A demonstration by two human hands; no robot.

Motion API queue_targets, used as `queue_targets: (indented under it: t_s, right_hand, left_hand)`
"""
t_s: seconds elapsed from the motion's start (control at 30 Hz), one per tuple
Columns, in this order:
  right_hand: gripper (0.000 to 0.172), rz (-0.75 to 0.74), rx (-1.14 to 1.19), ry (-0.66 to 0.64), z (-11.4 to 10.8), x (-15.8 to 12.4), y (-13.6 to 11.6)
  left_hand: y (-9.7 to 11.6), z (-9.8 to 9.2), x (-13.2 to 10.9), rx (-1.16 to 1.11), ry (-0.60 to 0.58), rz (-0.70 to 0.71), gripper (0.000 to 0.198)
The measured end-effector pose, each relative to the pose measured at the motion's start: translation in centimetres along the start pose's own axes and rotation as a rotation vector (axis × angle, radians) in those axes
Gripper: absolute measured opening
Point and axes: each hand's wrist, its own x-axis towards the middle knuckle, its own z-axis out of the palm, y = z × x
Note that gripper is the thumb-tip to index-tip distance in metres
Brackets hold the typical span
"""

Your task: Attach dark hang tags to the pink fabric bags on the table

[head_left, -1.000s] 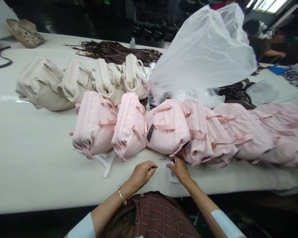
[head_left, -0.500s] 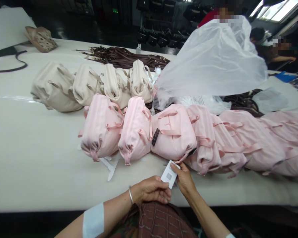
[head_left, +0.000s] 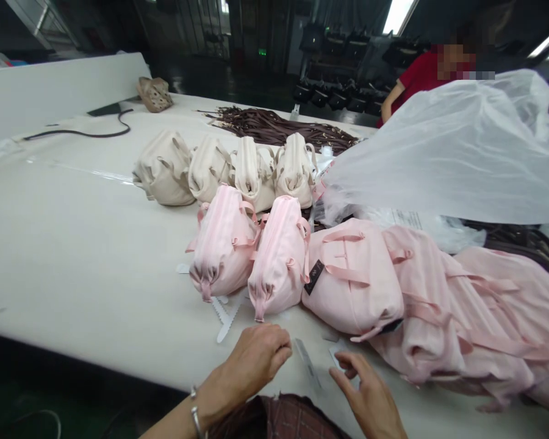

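The broad off-white table (head_left: 73, 256) is softly lit, the slanted white window (head_left: 399, 15) overexposed. The thin greyish card (head_left: 308, 364) is blurred.

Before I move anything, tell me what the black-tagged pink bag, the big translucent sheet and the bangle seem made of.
Black-tagged pink bag: matte cloth, perhaps canvas or nylon, with soft folds and little shine.
Translucent sheet: thin plastic film, slightly glossy, judging by its milky, crinkled look.
Bangle: probably polished silver-coloured metal, from its bright highlights; plating is possible.
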Motion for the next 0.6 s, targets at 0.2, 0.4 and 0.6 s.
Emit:
queue_targets:
  t_s: [0.2,0.4,0.6]
  right_hand:
    - [0.052,-0.012,0.376,-0.385,4.0,-0.7,-7.6]
    - [0.041,-0.062,0.325,-0.392,4.3,1.6,-10.9]
    - [0.041,0.002,0.142,-0.248,2.4,2.8,-11.7]
  left_hand:
    - [2.3,-0.7,1.6,0.082,0.148,0.224,0.008]
    - [2.3,-3.4,3.7,-0.075,0.224,0.226,0.010]
    - [2.2,-4.4,5.8,-0.078,0.236,0.261,0.008]
